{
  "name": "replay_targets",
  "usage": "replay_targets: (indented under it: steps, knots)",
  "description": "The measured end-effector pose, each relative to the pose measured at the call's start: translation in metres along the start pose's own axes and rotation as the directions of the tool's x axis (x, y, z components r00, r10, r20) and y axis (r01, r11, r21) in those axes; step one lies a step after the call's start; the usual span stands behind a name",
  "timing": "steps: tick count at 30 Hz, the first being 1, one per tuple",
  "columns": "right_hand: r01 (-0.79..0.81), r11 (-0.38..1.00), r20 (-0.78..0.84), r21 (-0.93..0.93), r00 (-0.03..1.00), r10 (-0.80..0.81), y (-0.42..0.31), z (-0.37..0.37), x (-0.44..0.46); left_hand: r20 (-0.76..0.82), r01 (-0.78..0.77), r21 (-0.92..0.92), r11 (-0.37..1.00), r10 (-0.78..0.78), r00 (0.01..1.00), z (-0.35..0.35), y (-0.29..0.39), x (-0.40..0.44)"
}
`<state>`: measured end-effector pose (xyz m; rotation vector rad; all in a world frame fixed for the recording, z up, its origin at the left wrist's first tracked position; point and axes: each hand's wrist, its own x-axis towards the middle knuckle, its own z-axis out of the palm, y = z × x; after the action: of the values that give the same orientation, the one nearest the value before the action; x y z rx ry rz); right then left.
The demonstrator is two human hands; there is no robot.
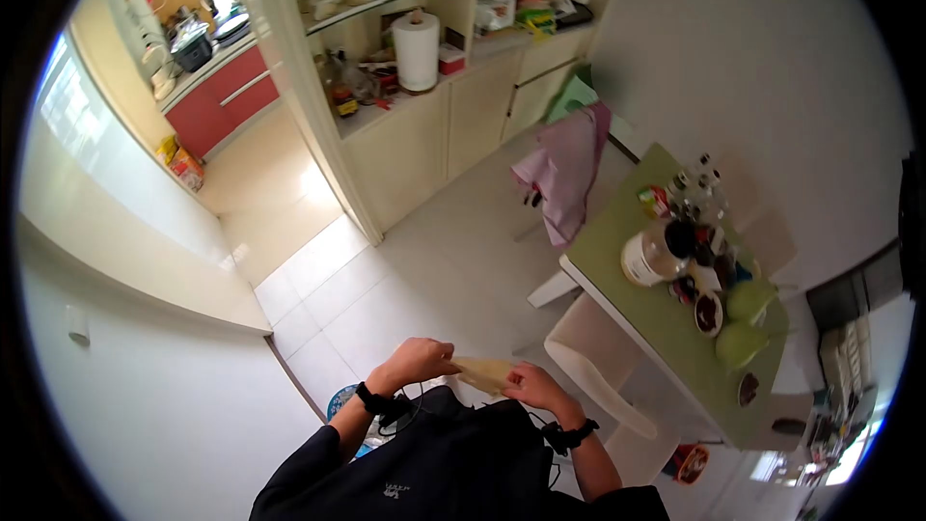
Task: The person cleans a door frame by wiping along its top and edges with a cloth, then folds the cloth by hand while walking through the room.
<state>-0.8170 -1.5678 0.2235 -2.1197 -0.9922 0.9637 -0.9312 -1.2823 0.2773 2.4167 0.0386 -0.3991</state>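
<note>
Between my hands, close in front of my dark shirt, stretches a pale yellow, thin flat piece [484, 374]; its exact kind I cannot make out. My left hand [421, 361] pinches its left end with closed fingers. At the other end my right hand [536, 387] grips it the same way. Each wrist wears a black band with a thin cable. Below my left forearm, a blue patterned round thing [341, 399] shows partly, the rest hidden by my arm and shirt.
To the right stands a green-topped table [617, 241] carrying a large jar [652, 257], bottles, bowls and green fruit. A white chair [603, 367] is beside it. Ahead are shelves with a paper roll [417, 52]; a pink cloth [571, 169] hangs nearby. A doorway opens at left.
</note>
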Motion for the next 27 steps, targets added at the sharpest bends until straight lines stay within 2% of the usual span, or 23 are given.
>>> replay_targets:
  steps: [1,4,7,10,12,15,17,19,20,23,25,27]
  knots:
    - [0.001,1.0,0.022,-0.025,1.0,-0.001,-0.007,-0.005,0.012,0.001,0.016,-0.008,1.0,-0.016,1.0,-0.008,-0.015,-0.005]
    - [0.109,0.992,-0.066,-0.063,0.991,-0.113,-0.032,-0.01,0.041,0.014,0.062,-0.023,0.998,-0.062,0.998,-0.019,-0.055,-0.021]
    - [-0.024,0.998,-0.086,-0.055,0.996,0.019,-0.065,-0.017,0.064,-0.019,0.069,-0.031,0.997,-0.07,0.997,-0.023,-0.088,-0.027]
    - [-0.004,0.999,-0.172,-0.041,0.985,-0.003,-0.068,-0.022,0.09,-0.121,0.162,-0.08,0.984,-0.171,0.978,-0.032,-0.111,-0.018]
    - [0.075,0.997,-0.208,-0.023,0.975,-0.078,-0.073,-0.03,0.109,-0.163,0.232,-0.112,0.966,-0.248,0.955,-0.041,-0.115,-0.009]
    - [0.131,0.99,-0.194,0.045,0.974,-0.12,-0.068,-0.023,0.147,-0.208,0.162,-0.192,0.968,-0.201,0.957,-0.052,-0.109,0.018]
    - [0.153,0.982,-0.129,0.112,0.982,-0.138,-0.081,-0.022,0.172,-0.297,-0.008,-0.268,0.963,-0.075,0.952,-0.057,-0.09,0.041]
    - [0.177,0.967,-0.03,0.185,0.984,-0.175,-0.115,-0.039,0.192,-0.196,-0.026,-0.221,0.975,-0.018,0.98,-0.064,-0.078,0.067]
    - [0.261,0.942,-0.088,0.211,0.965,-0.248,-0.111,-0.043,0.203,-0.215,-0.014,-0.193,0.981,-0.029,0.976,-0.073,-0.074,0.076]
    - [0.462,0.886,-0.069,0.034,0.886,-0.459,-0.063,-0.088,0.242,-0.344,0.015,-0.181,0.983,-0.078,0.936,-0.097,-0.099,0.092]
    - [0.377,0.926,-0.18,-0.018,0.91,-0.374,-0.007,-0.127,0.268,-0.287,0.335,-0.043,0.941,-0.333,0.898,-0.109,-0.141,0.101]
    - [0.371,0.925,-0.217,-0.077,0.9,-0.379,0.008,-0.154,0.285,-0.224,0.318,0.104,0.942,-0.289,0.931,-0.114,-0.145,0.128]
